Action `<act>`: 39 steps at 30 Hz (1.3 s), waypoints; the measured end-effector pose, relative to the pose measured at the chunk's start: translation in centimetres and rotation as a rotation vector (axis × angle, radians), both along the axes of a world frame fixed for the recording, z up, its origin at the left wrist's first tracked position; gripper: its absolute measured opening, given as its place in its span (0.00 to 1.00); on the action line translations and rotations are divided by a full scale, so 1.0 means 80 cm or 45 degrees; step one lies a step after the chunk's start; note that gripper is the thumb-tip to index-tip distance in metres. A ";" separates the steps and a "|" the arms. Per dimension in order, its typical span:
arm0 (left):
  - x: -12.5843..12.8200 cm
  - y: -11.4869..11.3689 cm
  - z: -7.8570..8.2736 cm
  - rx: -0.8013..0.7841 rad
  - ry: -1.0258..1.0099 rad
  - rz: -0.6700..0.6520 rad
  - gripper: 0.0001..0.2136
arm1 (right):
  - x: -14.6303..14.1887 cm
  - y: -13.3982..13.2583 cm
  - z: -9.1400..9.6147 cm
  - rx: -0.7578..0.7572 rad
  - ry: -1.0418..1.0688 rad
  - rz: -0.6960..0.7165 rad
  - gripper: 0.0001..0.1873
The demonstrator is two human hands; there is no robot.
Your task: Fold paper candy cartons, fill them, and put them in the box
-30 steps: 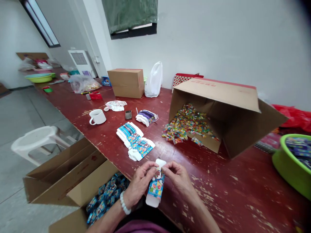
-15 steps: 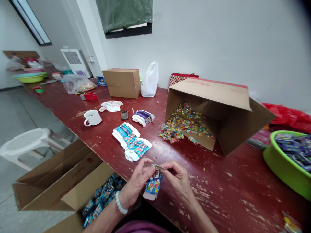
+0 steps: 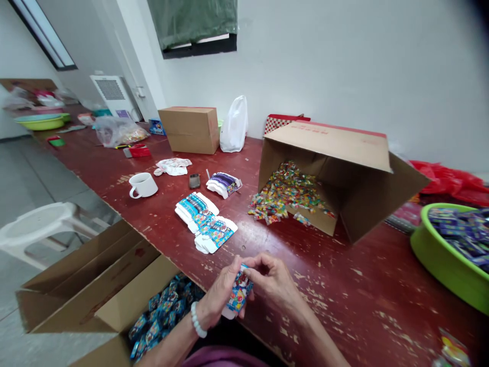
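Over the near table edge I hold a small blue printed carton point(image 3: 238, 294). My left hand point(image 3: 221, 291), with a pale bead bracelet on its wrist, is wrapped round the carton from the left. The fingers of my right hand point(image 3: 272, 278) pinch the carton's upper end. A white flap shows at its lower end; what is inside is hidden. Just beyond my hands lie stacks of flat blue cartons point(image 3: 206, 221). To the right of those, wrapped candies point(image 3: 290, 191) spill from a tipped cardboard box point(image 3: 351, 148).
Below on the left, an open cardboard box point(image 3: 130, 290) holds many blue cartons. A white mug point(image 3: 143, 185), a phone point(image 3: 194, 181) and purple cartons point(image 3: 223, 184) stand farther back. A green tub point(image 3: 431, 244) of purple packets is at right, a white stool point(image 3: 46, 224) at left.
My left hand has closed further round the carton, and my right fingers have come in against its top end. The top flap that stood out now looks folded in.
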State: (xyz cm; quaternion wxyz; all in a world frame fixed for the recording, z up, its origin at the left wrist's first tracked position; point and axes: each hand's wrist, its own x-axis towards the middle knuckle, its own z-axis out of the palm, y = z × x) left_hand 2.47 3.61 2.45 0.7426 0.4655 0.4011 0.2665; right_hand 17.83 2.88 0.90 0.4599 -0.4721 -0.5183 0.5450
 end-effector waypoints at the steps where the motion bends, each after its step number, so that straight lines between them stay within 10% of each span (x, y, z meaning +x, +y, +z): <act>1: -0.001 0.000 0.000 0.013 0.002 -0.018 0.33 | -0.001 0.000 0.000 -0.050 0.080 0.011 0.14; 10: -0.012 0.001 0.006 0.130 0.086 -0.066 0.31 | -0.010 0.000 0.013 -0.162 0.327 0.026 0.15; 24: -0.004 -0.006 -0.022 -0.347 -0.148 0.363 0.23 | -0.023 -0.022 0.002 0.360 -0.095 -0.143 0.02; 29: 0.008 -0.002 -0.036 -0.401 -0.097 0.394 0.24 | -0.012 -0.021 -0.011 0.455 -0.307 -0.019 0.11; 32: 0.015 0.008 -0.029 -0.295 -0.117 0.387 0.27 | 0.043 0.013 -0.017 0.412 -0.516 -0.022 0.15; 35: 0.017 0.023 -0.022 -0.223 -0.142 0.479 0.28 | 0.148 0.079 -0.023 0.244 -1.113 -0.551 0.19; 39: 0.013 0.042 -0.028 -0.393 -0.302 0.628 0.26 | 0.284 0.161 -0.042 0.038 -1.336 -0.824 0.27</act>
